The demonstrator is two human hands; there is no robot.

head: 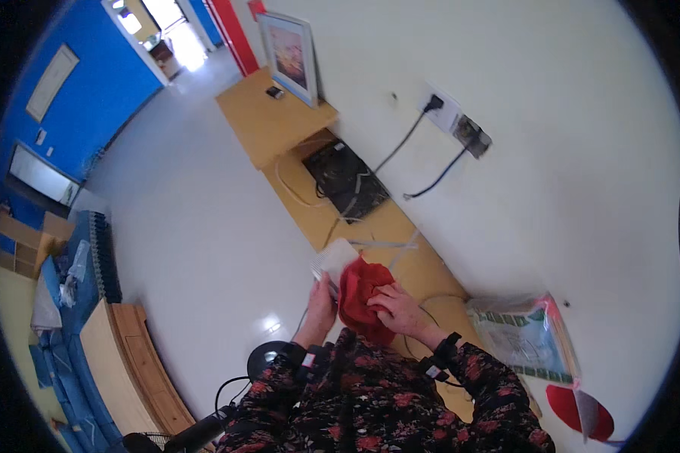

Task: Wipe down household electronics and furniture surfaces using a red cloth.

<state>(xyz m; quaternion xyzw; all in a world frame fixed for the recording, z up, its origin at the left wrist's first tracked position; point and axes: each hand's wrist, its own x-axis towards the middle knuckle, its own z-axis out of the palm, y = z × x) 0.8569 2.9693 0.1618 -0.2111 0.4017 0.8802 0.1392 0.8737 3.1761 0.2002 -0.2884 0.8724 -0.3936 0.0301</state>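
Observation:
My left hand [321,310] grips a white plastic box [335,258] with ribbed vent slots along one side, perhaps a router. A crumpled red cloth [358,291] covers the near part of the box. My right hand [395,310] holds the cloth bunched under its fingers, against the box. Both hands are in front of my body, over the edge of a long low wooden cabinet [430,272]. Pale strips [382,244], cables or antennas, stretch from beside the box over the cabinet top. The cloth hides the rest of the box.
A dusty black flat device [345,178] with loose cables lies on the cabinet. A framed picture [288,54] leans on the wall near a small dark object [274,92]. Plugged cords hang from the wall socket [442,110]. A black pedestal fan [272,359] stands at my left.

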